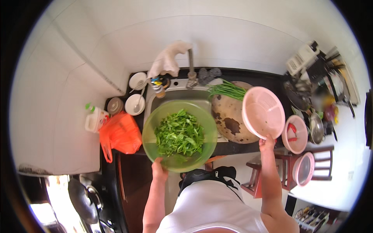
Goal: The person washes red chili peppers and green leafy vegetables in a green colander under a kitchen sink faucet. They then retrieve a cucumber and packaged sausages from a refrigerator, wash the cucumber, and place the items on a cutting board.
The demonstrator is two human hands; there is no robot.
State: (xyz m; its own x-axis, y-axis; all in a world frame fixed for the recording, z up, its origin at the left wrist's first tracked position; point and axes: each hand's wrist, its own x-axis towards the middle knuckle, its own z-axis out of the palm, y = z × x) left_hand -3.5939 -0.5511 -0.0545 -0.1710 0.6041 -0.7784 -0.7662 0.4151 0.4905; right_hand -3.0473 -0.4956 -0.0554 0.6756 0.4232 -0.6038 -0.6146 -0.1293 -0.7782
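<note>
My left hand [160,171] grips the near rim of a large green plastic basin [209,137], which stands over the sink [186,94]. Chopped leafy greens [180,132] are heaped inside it. Out to the right, my right hand [267,142] holds a pink plastic basin [259,113] by its near rim. That basin is tilted, with ridges on its inner wall and only small specks inside. Beneath it lies a round, stained wooden cutting board [231,125], partly hidden. A bunch of green stalks [230,90] rests across the board's far side.
An orange plastic bag [123,135] and two white bowls [135,104] stand left of the sink. Behind it rises the faucet [191,67], beside a draped cloth [169,59]. To the right, another pink basin [301,135] holds red chilies [292,128]. Wooden stools [256,174] stand below.
</note>
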